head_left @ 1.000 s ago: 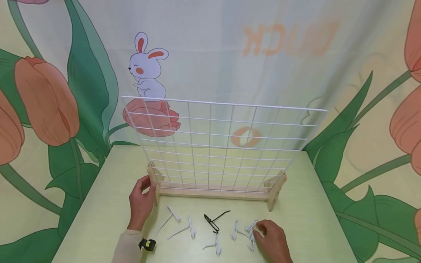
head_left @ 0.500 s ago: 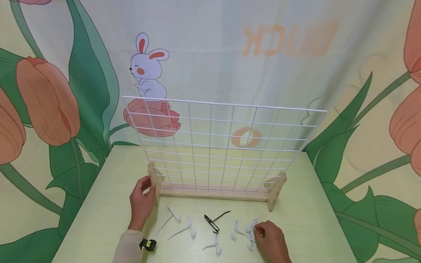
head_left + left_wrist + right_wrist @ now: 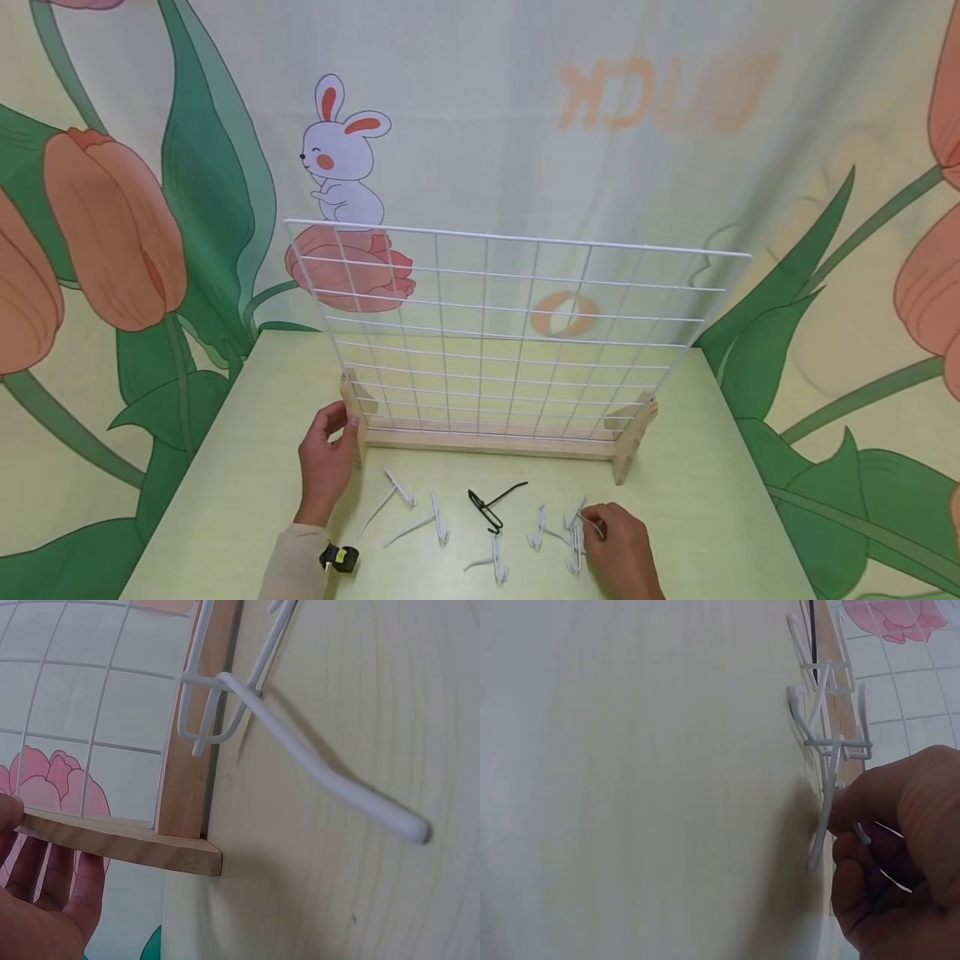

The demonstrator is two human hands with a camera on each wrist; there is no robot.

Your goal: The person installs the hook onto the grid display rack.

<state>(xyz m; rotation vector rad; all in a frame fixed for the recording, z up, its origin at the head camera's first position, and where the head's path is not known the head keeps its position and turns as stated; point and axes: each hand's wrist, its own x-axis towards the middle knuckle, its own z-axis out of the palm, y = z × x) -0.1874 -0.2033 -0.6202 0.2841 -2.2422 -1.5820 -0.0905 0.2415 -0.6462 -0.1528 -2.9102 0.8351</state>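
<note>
My left hand (image 3: 327, 467) grips the left upright of a wooden stand (image 3: 487, 444). In the left wrist view, the thumb lies on one side of the wooden upright (image 3: 150, 851) and the fingers on the other. The stand carries a white wire grid panel (image 3: 517, 239), tilted in view. At the front right, my right hand (image 3: 622, 546) pinches a white wire hook (image 3: 576, 512), its prong tip (image 3: 863, 835) showing between the fingers in the right wrist view. Another white hook (image 3: 575, 552) lies right beside those fingertips, partly overlapped.
A black wire hook (image 3: 486, 510) lies before the stand's middle. Several white hooks lie around it, such as one by the left wrist (image 3: 438, 521) and one near the front (image 3: 498, 560). A printed curtain (image 3: 465, 150) hangs behind the pale table (image 3: 225, 500).
The right fingers have turned the pinched hook slightly and shifted it, so its prong now shows against them. My left hand stays on the upright.
</note>
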